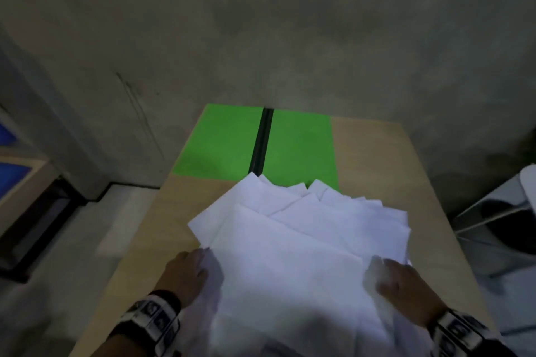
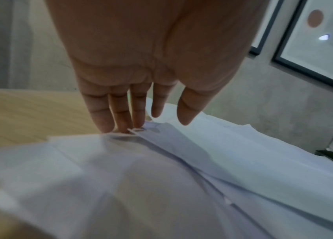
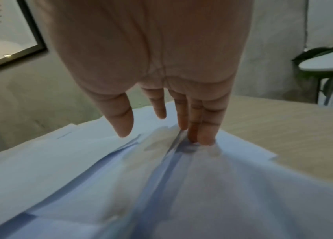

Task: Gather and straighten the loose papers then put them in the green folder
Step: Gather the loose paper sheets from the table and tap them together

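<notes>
A messy, fanned pile of white papers (image 1: 304, 240) lies on the near half of the wooden table (image 1: 377, 153). Its far corners overlap the green folder (image 1: 226, 142), which lies open and flat at the table's far left with a black spine down its middle. My left hand (image 1: 203, 261) touches the pile's left edge. In the left wrist view the left hand (image 2: 133, 124) has straight fingers, tips against the papers (image 2: 243, 153). My right hand (image 1: 383, 266) touches the right edge. The right wrist view shows the right hand (image 3: 171, 131) with straight fingers pushing into the sheets (image 3: 59, 153).
A grey wall with dark-framed pictures (image 2: 315, 48) stands just behind the table. A white chair (image 1: 507, 211) is off the table's right side, and a white round table (image 3: 329, 61) shows further right. Low furniture (image 1: 29, 182) sits on the floor at left.
</notes>
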`<state>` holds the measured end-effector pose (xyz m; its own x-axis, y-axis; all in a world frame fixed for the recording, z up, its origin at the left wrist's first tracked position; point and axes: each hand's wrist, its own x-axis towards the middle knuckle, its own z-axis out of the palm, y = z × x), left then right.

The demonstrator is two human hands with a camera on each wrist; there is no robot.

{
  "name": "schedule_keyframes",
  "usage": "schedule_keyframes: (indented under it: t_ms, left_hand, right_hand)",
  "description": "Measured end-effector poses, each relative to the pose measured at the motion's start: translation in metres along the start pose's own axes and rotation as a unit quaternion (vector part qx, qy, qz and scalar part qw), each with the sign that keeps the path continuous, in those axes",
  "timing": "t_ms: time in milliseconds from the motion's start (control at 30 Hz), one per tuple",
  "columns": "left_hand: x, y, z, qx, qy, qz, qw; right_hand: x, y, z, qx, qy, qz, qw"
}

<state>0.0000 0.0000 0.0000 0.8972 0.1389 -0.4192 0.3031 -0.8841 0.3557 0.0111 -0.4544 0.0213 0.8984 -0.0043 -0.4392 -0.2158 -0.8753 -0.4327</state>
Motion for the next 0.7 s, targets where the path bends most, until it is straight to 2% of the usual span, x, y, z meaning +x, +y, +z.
schedule_keyframes:
  t_ms: [67, 100, 133, 200, 267, 333, 467, 533, 600, 700]
  left_hand:
    - [0.003, 0.008, 0.001, -0.043, -0.019, -0.023, 0.999]
    - [0.004, 0.01, 0.004, -0.068, -0.019, -0.025, 0.997]
    - [0.002, 0.013, 0.006, -0.089, -0.031, -0.029, 0.995]
    - [0.0, 0.018, 0.013, -0.11, -0.042, -0.042, 0.992]
    - [-0.004, 0.025, 0.018, -0.071, -0.04, -0.062, 0.995]
    - [-0.008, 0.029, 0.02, -0.04, -0.015, -0.085, 0.995]
    - [-0.002, 0.031, 0.023, -0.148, -0.009, -0.097, 0.984]
    - [0.0, 0.033, 0.022, -0.174, -0.022, -0.105, 0.979]
    - [0.002, 0.034, 0.018, -0.246, -0.045, -0.106, 0.962]
    - [0.007, 0.03, 0.013, -0.308, -0.082, -0.081, 0.944]
  right_hand:
    - [0.01, -0.031, 0.001, 0.023, 0.065, 0.016, 0.997]
    - [0.011, -0.035, 0.005, 0.085, 0.089, 0.039, 0.992]
    - [0.013, -0.037, 0.009, 0.162, 0.106, 0.068, 0.979]
    - [0.008, -0.037, 0.018, 0.318, 0.13, 0.117, 0.932]
    - [0.003, -0.046, 0.025, 0.38, 0.132, 0.134, 0.906]
    - [0.002, -0.05, 0.036, 0.45, 0.108, 0.125, 0.878]
    - [-0.002, -0.061, 0.049, 0.539, 0.015, 0.119, 0.834]
    - [-0.003, -0.065, 0.052, 0.556, -0.012, 0.123, 0.822]
    - [-0.001, -0.063, 0.056, 0.569, -0.016, 0.123, 0.813]
    - [-0.004, -0.068, 0.053, 0.569, -0.035, 0.155, 0.807]
